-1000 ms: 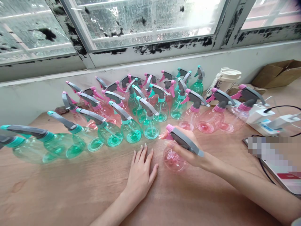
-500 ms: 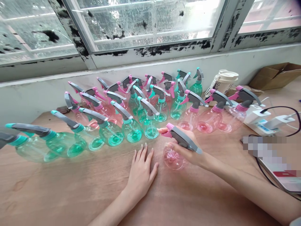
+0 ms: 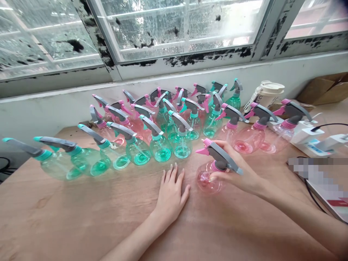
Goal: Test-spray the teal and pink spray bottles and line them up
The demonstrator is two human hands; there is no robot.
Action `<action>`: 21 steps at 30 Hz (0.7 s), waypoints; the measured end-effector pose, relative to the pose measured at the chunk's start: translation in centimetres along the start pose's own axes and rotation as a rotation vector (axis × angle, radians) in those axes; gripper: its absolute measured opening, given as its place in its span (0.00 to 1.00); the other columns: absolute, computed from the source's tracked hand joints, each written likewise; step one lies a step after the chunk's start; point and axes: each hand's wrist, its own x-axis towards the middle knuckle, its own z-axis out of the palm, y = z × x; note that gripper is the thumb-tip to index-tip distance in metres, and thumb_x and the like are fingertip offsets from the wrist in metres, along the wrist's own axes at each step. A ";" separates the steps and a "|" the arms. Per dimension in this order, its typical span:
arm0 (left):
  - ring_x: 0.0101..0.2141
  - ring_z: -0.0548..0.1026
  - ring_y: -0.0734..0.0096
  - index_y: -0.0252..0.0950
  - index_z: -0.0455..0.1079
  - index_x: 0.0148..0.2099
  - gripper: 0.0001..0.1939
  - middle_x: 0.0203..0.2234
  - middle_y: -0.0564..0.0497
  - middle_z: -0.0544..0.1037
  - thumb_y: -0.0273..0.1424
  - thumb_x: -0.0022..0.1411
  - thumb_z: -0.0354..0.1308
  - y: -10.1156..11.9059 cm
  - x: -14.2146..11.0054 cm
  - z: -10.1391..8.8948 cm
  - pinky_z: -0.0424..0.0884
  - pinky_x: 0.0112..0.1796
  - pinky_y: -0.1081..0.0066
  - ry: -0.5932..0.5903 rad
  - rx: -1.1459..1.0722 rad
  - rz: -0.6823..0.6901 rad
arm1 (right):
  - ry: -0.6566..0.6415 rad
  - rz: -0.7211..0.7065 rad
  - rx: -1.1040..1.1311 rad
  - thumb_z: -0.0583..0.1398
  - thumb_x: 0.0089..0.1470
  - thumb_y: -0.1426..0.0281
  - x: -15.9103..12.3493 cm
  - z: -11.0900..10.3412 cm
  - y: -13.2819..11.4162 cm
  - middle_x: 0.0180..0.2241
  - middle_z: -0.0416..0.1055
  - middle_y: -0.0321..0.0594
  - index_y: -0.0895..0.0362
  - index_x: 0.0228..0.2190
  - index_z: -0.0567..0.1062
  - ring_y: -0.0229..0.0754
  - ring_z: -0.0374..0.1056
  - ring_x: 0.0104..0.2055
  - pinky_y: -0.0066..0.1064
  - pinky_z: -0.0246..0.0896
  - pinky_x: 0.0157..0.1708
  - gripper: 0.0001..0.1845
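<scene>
A clear pink spray bottle [image 3: 205, 179] with a pink and grey trigger head stands upright on the wooden table [image 3: 81, 217]. My right hand [image 3: 240, 170] is closed around its neck and upper body from the right; the thumb lies on the near side, and the other fingers are partly hidden behind the head. To its left, my left hand [image 3: 172, 192] rests flat on the wood with fingers stretched out, holding nothing. Just beyond those fingertips is a green spray bottle [image 3: 182, 146], at the end of a row of similar green ones.
Several pink spray bottles [image 3: 248, 139] stand behind and right of my right hand, with more pink and green ones toward the wall. At right are a lidded cup [image 3: 265, 94], a white power strip [image 3: 312, 145] with plugs, cables, a cardboard box [image 3: 323, 87] and a partly blurred flat device [image 3: 337, 203].
My right thumb has moved down from near the trigger to the bottle's upper body, and the fingers have drawn back behind the head. My left hand stays flat. The whole view has shifted slightly.
</scene>
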 end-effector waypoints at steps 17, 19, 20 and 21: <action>0.61 0.62 0.46 0.31 0.65 0.60 0.22 0.61 0.33 0.65 0.36 0.68 0.52 0.0 0.1 0.0 0.61 0.58 0.44 0.000 0.010 0.012 | 0.205 0.083 -0.447 0.64 0.50 0.50 3.1 -2.4 1.5 0.32 0.76 0.43 0.55 0.32 0.75 0.53 0.71 0.36 0.40 0.62 0.35 0.20; 0.61 0.62 0.46 0.31 0.65 0.60 0.22 0.61 0.33 0.65 0.35 0.68 0.52 0.0 0.1 0.0 0.61 0.58 0.44 -0.005 0.016 0.009 | 0.226 0.079 -0.481 0.64 0.51 0.50 4.0 -2.3 1.8 0.31 0.76 0.43 0.55 0.30 0.75 0.52 0.71 0.35 0.38 0.61 0.33 0.20; 0.61 0.62 0.46 0.31 0.65 0.60 0.22 0.61 0.33 0.65 0.35 0.68 0.52 0.0 0.1 0.0 0.61 0.58 0.44 -0.004 0.018 0.008 | 0.233 0.080 -0.490 0.64 0.51 0.50 4.4 -2.2 1.9 0.30 0.76 0.42 0.55 0.30 0.75 0.51 0.71 0.33 0.37 0.60 0.31 0.20; 0.61 0.63 0.46 0.31 0.65 0.60 0.22 0.61 0.34 0.65 0.35 0.68 0.52 0.0 0.1 0.0 0.61 0.58 0.44 -0.004 0.020 0.008 | 0.236 0.083 -0.493 0.64 0.51 0.50 4.7 -2.1 2.1 0.29 0.75 0.42 0.55 0.29 0.75 0.49 0.71 0.32 0.35 0.58 0.30 0.20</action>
